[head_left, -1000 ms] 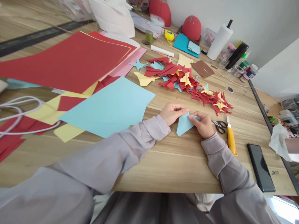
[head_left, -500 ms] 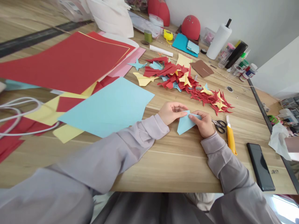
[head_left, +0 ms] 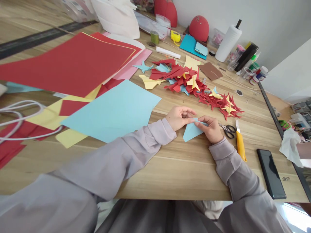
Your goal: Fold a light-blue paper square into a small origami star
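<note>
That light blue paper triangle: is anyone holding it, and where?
Yes. The right hand pinches the light blue paper triangle along its top edge with its fingers; the left hand sits at its upper left corner.

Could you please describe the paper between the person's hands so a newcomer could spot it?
On the wooden table, right of the large pale blue sheet, the left hand and right hand meet. Between them sits a small pale blue triangle of paper, the only paper held.

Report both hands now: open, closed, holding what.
Left hand: fingers curled at the edge of the light-blue paper; cannot tell if gripping.
Right hand: closed, pinching the light-blue paper.
</note>
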`<state>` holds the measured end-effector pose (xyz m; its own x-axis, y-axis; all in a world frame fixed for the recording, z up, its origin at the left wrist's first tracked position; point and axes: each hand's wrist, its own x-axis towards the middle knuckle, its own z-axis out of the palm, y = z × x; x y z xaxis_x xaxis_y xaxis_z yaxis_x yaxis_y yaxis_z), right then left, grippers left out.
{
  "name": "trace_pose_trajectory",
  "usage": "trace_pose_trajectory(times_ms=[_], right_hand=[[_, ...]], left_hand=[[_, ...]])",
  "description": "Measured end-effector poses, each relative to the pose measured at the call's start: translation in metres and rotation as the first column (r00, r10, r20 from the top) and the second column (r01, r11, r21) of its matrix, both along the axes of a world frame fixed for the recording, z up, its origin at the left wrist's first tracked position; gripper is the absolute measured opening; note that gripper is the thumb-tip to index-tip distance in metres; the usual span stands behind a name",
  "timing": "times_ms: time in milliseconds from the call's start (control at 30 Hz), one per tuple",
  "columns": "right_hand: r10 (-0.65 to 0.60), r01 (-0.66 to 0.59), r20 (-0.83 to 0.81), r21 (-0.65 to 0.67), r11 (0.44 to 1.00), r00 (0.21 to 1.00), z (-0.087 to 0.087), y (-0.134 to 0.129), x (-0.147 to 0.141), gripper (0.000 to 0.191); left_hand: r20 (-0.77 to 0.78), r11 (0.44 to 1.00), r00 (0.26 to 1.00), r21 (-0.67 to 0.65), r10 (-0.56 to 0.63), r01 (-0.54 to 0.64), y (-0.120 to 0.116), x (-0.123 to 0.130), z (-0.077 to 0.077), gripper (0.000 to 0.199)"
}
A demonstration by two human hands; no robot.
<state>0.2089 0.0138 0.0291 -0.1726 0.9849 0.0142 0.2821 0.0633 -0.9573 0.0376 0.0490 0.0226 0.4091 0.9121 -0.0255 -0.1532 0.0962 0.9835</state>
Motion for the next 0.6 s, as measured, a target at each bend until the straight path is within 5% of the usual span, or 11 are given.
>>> trace_pose_trajectory(times_ms=[600], right_hand=[[0.033,-0.070,-0.240,-0.144,0.987,0.970,-0.006,0.003,0.011,0.030]], left_hand=[[0.150,0.971,0.968,-0.099,-0.203,0.218,0.010,-0.009,-0.004,0.044]])
